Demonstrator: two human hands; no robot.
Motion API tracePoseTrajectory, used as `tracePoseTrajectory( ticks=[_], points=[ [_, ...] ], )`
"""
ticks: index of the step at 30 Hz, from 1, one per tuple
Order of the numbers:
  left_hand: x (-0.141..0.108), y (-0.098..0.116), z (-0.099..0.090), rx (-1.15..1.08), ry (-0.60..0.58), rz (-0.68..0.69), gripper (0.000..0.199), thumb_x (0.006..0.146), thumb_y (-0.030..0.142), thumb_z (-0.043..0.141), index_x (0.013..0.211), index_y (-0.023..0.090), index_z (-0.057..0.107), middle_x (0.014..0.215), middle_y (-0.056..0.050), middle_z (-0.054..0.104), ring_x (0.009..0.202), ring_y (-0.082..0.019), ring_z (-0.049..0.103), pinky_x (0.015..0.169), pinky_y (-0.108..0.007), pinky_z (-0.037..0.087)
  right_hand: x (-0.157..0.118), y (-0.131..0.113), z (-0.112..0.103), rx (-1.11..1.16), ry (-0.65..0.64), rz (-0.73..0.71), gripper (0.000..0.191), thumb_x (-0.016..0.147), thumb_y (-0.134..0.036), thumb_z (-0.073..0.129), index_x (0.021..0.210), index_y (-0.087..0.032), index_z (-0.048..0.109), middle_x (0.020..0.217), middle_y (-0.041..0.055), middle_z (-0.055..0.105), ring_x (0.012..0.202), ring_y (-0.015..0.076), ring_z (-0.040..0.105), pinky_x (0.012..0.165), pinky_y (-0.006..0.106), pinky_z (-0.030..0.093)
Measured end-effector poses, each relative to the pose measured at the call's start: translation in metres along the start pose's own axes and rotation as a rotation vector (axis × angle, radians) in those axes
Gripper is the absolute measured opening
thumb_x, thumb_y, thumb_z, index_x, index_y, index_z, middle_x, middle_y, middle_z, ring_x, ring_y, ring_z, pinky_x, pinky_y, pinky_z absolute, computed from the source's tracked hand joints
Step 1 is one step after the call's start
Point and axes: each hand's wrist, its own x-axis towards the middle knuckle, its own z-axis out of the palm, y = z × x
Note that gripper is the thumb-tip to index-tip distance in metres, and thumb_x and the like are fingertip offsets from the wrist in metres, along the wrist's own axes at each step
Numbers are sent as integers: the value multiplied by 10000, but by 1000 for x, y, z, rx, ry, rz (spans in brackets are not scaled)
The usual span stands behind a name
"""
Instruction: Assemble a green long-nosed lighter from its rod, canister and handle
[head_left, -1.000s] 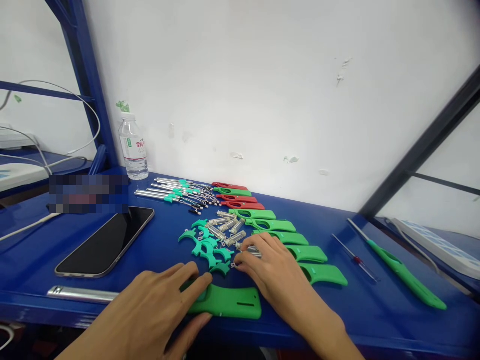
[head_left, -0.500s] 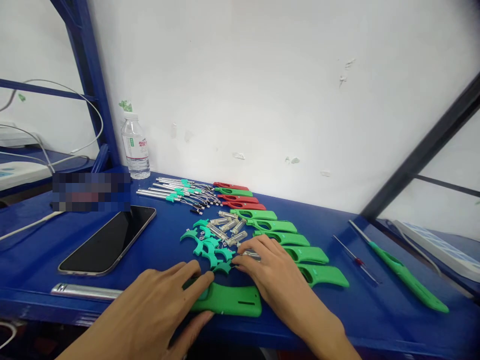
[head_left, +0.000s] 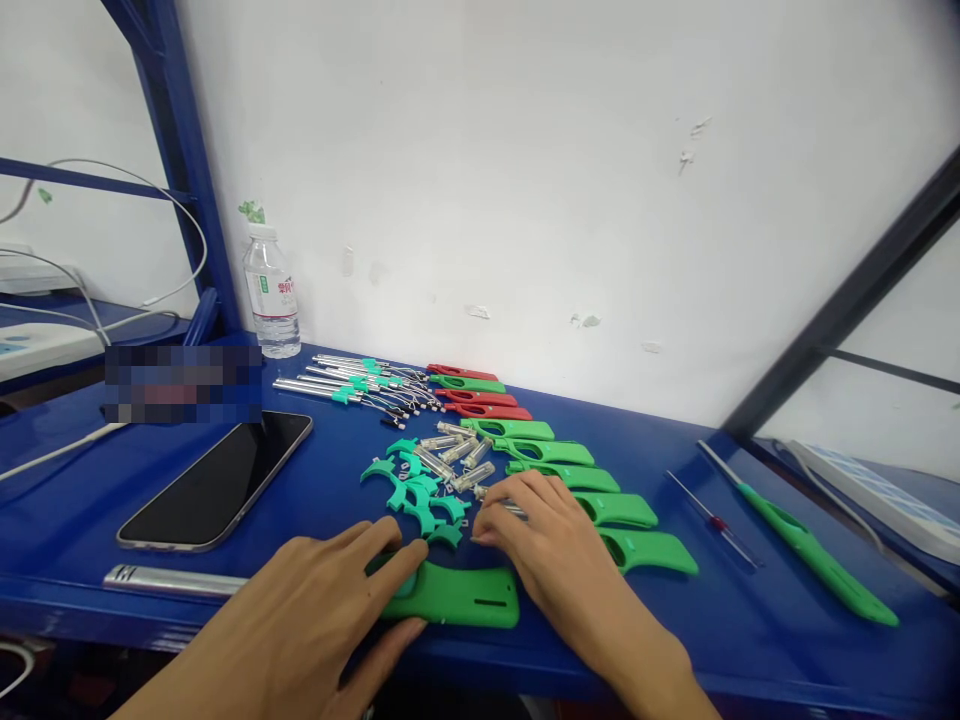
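Near the table's front edge my left hand (head_left: 330, 590) is wrapped round a green lighter body (head_left: 465, 595), from which a silver tube (head_left: 176, 580) extends left beneath my wrist. My right hand (head_left: 544, 545) rests on the table right of the teal trigger pieces (head_left: 420, 490), its fingers curled and pressed together; whatever lies under its fingertips is too small to make out. Clear fuel capsules (head_left: 456, 450) lie just beyond. Several green handle shells (head_left: 630, 510) are lined up behind and right of my right hand.
A phone (head_left: 217, 480) lies at left, with a water bottle (head_left: 271, 295) by the wall. Metal rods with wires (head_left: 352, 380) and red shells (head_left: 487, 398) are further back. A screwdriver (head_left: 716, 522) and an assembled green lighter (head_left: 817, 550) lie at right.
The green lighter body under my left hand has shifted very slightly. My right fingertips have drawn back a little to the right from the teal pieces.
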Motion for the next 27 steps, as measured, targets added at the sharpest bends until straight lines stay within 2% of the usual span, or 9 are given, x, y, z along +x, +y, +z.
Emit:
tracePoseTrajectory(
  ticks=[5, 9, 12, 20, 27],
  points=[
    [3, 0, -1, -9, -29, 0, 330, 1165, 296, 388, 1386, 230, 624, 1213, -112, 822, 953, -294, 836, 665, -400, 633, -7, 4, -7, 170, 79, 111, 146, 1086, -105, 679, 1042, -244, 681, 1087, 4, 737, 1009, 231, 652, 902, 400, 490],
    [5, 3, -1, -13, -21, 0, 335, 1167, 286, 369, 1383, 211, 613, 1203, -129, 815, 963, -292, 832, 662, -390, 634, -13, 4, -11, 292, 123, 187, 202, 1078, -87, 687, 1020, -279, 699, 1046, -24, 735, 987, 194, 677, 874, 330, 521],
    [8, 5, 0, -23, -30, -7, 346, 1168, 260, 346, 1382, 209, 612, 1195, -123, 813, 940, -279, 829, 645, -373, 622, -19, 4, -12, 335, 150, 219, 220, 1070, -75, 688, 1003, -285, 704, 1028, -27, 742, 980, 193, 694, 878, 320, 527],
    [7, 4, 2, -18, -52, -18, 371, 1188, 285, 321, 1407, 211, 611, 1216, -124, 804, 872, -254, 821, 622, -356, 596, -36, 1, -15, 364, 150, 216, 221, 1080, -98, 664, 1002, -298, 716, 1015, -28, 755, 946, 188, 722, 898, 322, 542],
    [6, 3, 4, -12, -61, -6, 398, 1196, 288, 291, 1390, 198, 627, 1188, -124, 809, 862, -256, 824, 611, -359, 592, -40, 0, -14, 367, 143, 218, 219, 1087, -103, 666, 1012, -304, 711, 1028, -42, 756, 964, 177, 718, 912, 310, 541]
  ],
)
